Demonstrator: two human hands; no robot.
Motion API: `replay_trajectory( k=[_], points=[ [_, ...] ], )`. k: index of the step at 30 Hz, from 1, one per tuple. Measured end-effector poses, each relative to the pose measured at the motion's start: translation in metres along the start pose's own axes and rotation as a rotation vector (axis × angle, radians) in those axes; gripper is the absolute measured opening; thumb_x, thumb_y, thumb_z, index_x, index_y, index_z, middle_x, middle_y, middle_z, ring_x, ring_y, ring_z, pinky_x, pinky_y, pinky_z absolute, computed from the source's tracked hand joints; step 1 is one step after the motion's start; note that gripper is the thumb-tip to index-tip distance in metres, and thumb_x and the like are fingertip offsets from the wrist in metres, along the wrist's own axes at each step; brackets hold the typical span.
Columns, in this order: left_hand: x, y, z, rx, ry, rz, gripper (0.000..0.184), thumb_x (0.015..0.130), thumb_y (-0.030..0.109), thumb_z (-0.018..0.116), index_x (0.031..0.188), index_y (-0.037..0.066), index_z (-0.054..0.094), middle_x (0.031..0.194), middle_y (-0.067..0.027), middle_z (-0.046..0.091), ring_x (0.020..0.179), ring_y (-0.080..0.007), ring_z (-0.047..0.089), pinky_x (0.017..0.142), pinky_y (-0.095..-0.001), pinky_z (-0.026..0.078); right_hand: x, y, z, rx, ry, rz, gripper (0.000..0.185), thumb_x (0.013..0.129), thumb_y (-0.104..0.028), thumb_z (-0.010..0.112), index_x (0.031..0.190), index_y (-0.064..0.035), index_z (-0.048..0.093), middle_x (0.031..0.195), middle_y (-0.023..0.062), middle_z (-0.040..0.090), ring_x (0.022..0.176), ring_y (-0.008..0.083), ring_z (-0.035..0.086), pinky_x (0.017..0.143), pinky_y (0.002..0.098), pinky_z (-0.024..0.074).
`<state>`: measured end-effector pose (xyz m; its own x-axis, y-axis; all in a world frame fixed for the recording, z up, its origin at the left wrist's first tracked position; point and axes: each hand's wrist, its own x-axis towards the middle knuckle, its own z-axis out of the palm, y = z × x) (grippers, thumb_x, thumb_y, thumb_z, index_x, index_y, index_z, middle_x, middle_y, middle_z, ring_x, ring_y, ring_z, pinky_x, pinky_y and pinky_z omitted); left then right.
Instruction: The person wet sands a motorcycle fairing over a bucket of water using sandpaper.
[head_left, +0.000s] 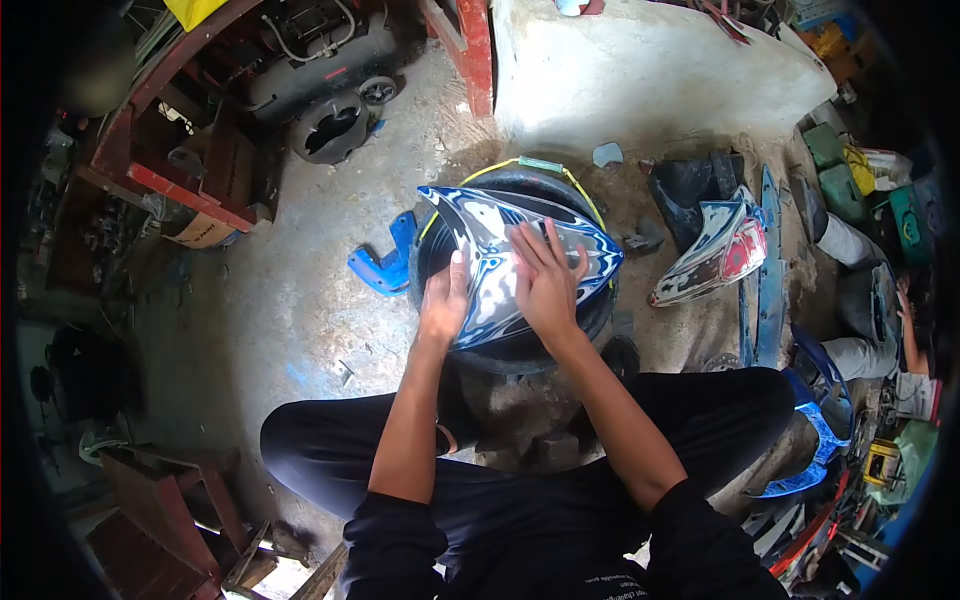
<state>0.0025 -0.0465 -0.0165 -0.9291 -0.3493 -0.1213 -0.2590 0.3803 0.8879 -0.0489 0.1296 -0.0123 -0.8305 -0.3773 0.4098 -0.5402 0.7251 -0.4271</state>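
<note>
A pointed motorcycle body panel (490,220), patchy in blue, white, black and grey, lies over a round black tub (505,360) between my knees. My left hand (443,300) grips the panel at its near left edge, thumb on top and the other fingers mostly hidden. On the panel's upper face my right hand (543,280) rests with fingers stretched out and spread. Nothing shows under its palm, which is hidden from view. A yellow handle with a pale grip (541,164) arches along the tub's far rim.
A blue plastic piece (388,258) lies left of the tub. To the right are another patchy panel (712,250) and a long blue strip (771,270). A red frame (190,195) stands at left, a white wall (640,75) ahead. Another person's hand (908,308) shows far right.
</note>
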Motion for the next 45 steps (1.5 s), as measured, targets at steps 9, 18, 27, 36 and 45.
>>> replay_trajectory(
  k=[9,18,27,36,45],
  points=[
    [-0.003,0.003,0.001,0.055,0.060,0.046,0.061,0.111,0.048,0.038,0.099,-0.004,0.068,0.088,-0.0324,0.065,0.089,-0.0542,0.060,0.079,-0.0530,0.049,-0.022,0.020,-0.019,-0.040,0.039,0.023,0.036,0.100,-0.020,0.059,0.134,-0.0236,0.069,0.146,-0.0052,0.061,0.145,0.0226,0.045,0.119,0.0575,0.0166],
    [0.000,0.007,0.004,0.015,0.080,0.069,0.057,0.111,0.045,0.042,0.094,-0.003,0.067,0.080,-0.0316,0.062,0.083,-0.0546,0.058,0.074,-0.0537,0.048,-0.061,0.006,-0.016,-0.121,-0.039,-0.025,0.044,0.095,-0.016,0.062,0.138,-0.0242,0.065,0.149,-0.0066,0.058,0.149,0.0274,0.039,0.117,0.0619,0.0135],
    [-0.004,0.010,0.005,0.033,0.107,0.082,0.058,0.111,0.045,0.042,0.092,-0.003,0.066,0.079,-0.0315,0.061,0.081,-0.0548,0.057,0.074,-0.0534,0.048,-0.045,-0.003,-0.022,0.079,-0.091,-0.082,0.036,0.097,-0.016,0.063,0.131,-0.0255,0.071,0.145,-0.0061,0.062,0.145,0.0247,0.044,0.120,0.0531,0.0116],
    [0.001,-0.006,0.003,-0.004,0.050,0.006,0.065,0.112,0.048,0.034,0.088,-0.006,0.062,0.080,-0.0304,0.061,0.079,-0.0522,0.056,0.076,-0.0524,0.047,0.000,-0.001,-0.015,0.096,-0.061,-0.132,0.038,0.094,-0.013,0.061,0.128,-0.0286,0.072,0.143,-0.0070,0.062,0.144,0.0302,0.043,0.118,0.0601,0.0176],
    [-0.001,0.002,0.003,-0.005,0.065,0.006,0.058,0.111,0.043,0.038,0.092,-0.005,0.065,0.084,-0.0329,0.063,0.089,-0.0550,0.060,0.079,-0.0546,0.047,0.014,-0.005,-0.014,0.204,-0.119,-0.180,0.039,0.087,-0.008,0.065,0.119,-0.0278,0.076,0.136,-0.0096,0.066,0.143,0.0286,0.043,0.117,0.0598,0.0148]
  ],
)
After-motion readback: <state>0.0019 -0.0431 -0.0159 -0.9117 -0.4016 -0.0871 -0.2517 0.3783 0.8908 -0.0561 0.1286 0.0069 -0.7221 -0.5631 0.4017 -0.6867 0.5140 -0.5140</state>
